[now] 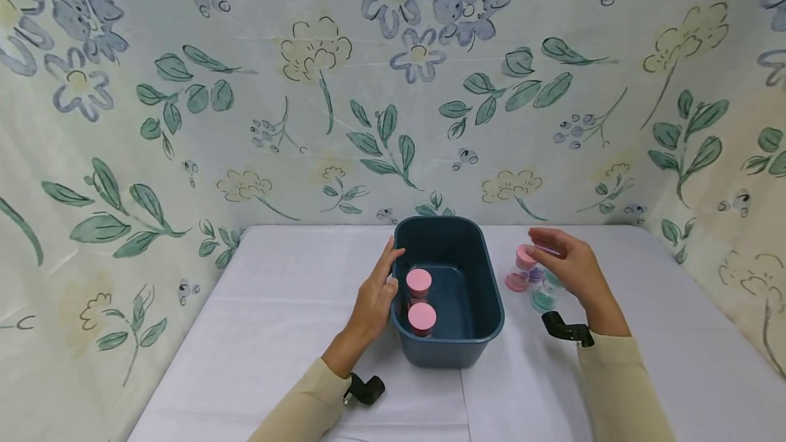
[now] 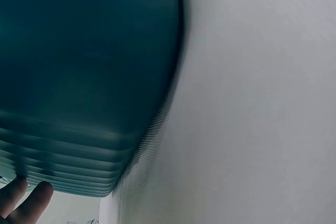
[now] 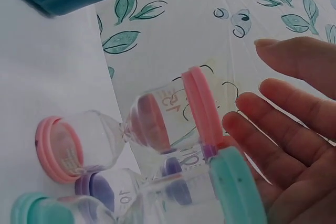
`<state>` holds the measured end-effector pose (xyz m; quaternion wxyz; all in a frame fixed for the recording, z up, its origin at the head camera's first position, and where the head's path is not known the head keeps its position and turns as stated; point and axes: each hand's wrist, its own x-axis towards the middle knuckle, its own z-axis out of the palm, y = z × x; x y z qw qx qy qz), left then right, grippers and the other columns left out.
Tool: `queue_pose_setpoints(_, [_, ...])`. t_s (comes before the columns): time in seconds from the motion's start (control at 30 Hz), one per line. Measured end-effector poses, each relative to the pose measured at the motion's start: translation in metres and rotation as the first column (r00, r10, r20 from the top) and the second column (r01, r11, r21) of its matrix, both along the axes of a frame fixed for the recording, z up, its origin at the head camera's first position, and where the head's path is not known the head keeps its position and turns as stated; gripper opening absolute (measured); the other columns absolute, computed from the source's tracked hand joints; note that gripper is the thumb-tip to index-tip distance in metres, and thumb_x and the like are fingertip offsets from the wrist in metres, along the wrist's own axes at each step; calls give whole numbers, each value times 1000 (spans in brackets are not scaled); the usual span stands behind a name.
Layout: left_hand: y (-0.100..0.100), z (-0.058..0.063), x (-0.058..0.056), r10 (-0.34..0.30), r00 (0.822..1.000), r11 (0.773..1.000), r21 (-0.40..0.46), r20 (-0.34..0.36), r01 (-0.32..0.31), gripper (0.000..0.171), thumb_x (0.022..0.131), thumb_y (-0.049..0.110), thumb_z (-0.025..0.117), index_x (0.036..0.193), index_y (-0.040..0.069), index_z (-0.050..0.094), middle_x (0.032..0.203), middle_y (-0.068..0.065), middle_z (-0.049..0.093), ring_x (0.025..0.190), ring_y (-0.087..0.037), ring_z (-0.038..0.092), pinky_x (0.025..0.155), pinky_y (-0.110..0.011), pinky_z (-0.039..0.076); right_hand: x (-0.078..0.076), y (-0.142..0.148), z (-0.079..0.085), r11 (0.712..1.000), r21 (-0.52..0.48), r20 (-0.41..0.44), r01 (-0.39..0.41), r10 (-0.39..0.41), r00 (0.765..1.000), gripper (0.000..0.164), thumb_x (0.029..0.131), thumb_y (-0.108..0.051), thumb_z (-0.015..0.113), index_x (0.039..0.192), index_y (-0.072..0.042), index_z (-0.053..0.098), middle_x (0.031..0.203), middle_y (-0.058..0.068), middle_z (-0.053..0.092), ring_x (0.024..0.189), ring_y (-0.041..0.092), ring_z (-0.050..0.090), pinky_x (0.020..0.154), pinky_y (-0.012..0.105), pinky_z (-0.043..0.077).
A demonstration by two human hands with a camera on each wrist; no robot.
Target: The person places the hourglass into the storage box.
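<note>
Beige sleeves foremost: left hand straight-fingered against the box, right hand wide and empty beside the pink sand timer right of it, best pinched squarely by its cap.

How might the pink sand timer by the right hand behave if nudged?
The pink sand timer would probably tip if pushed high, being taller than wide. Its clear, narrow-waisted body looks stiff, perhaps fragile. On its side, the round caps might let it roll.

Floral fabric — green-leaved — hangs behind a white table.
</note>
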<state>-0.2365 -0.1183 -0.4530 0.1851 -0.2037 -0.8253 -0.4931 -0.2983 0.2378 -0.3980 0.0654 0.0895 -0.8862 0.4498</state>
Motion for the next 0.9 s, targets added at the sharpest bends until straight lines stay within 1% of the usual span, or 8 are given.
queue_pose_setpoints(0.1, [0, 0, 0, -1, 1000, 1000, -3, -4, 1, 51, 98, 16, 30, 148, 10, 35, 161, 0, 16, 145, -14, 18, 113, -48, 25, 0, 0, 0, 1000, 8, 24, 3, -3, 1000, 62, 90, -43, 64, 140, -8, 49, 139, 21, 50, 126, 44, 47, 98, 59, 41])
queue_pose_setpoints(0.2, [0, 0, 0, -4, 1000, 1000, -2, -6, 4, 51, 99, 19, 29, 148, 11, 35, 161, 0, 15, 146, -15, 18, 112, -49, 25, 0, 0, 0, 1000, 20, 39, 1, -2, 999, 63, 90, -43, 64, 140, -8, 49, 139, 21, 50, 125, 44, 47, 98, 59, 41])
queue_pose_setpoints(0.27, [0, 0, 0, -5, 1000, 1000, -2, -6, 5, 51, 99, 21, 29, 148, 11, 35, 161, 0, 15, 146, -15, 18, 112, -49, 26, 0, 0, 0, 999, 33, 41, -6, 5, 999, 63, 90, -43, 64, 139, -7, 49, 139, 21, 50, 124, 43, 48, 98, 58, 42])
queue_pose_setpoints(0.37, [0, 0, 0, -4, 1000, 1000, -3, -1, 4, 51, 99, 21, 29, 149, 12, 35, 161, 1, 15, 145, -14, 18, 112, -48, 26, 0, 0, -1, 998, 59, 36, -19, 17, 999, 61, 90, -43, 64, 138, -7, 51, 137, 19, 53, 121, 40, 52, 96, 52, 45])
queue_pose_setpoints(0.47, [0, 0, 0, -4, 1000, 1000, 0, 1, 4, 50, 99, 20, 29, 149, 12, 35, 161, 2, 15, 145, -14, 18, 112, -48, 26, 0, 0, -2, 996, 79, 37, -32, 29, 999, 61, 90, -43, 64, 138, -7, 51, 136, 18, 54, 118, 37, 55, 95, 50, 47])
queue_pose_setpoints(0.7, [0, -1, 0, -7, 1000, 1000, 3, -4, 7, 50, 100, 21, 29, 148, 11, 35, 161, 1, 15, 146, -15, 18, 112, -49, 25, 0, 0, -2, 991, 125, 64, -38, 30, 998, 60, 90, -40, 65, 138, -6, 52, 135, 22, 53, 119, 40, 52, 95, 54, 46])
queue_pose_setpoints(0.9, [0, -1, 0, -6, 1000, 1000, 6, -7, 6, 50, 99, 20, 30, 148, 10, 35, 161, 1, 15, 146, -15, 18, 112, -49, 25, 0, 0, -3, 987, 153, 70, -48, 38, 997, 59, 89, -37, 67, 136, -5, 54, 137, 21, 53, 121, 40, 52, 97, 53, 44])
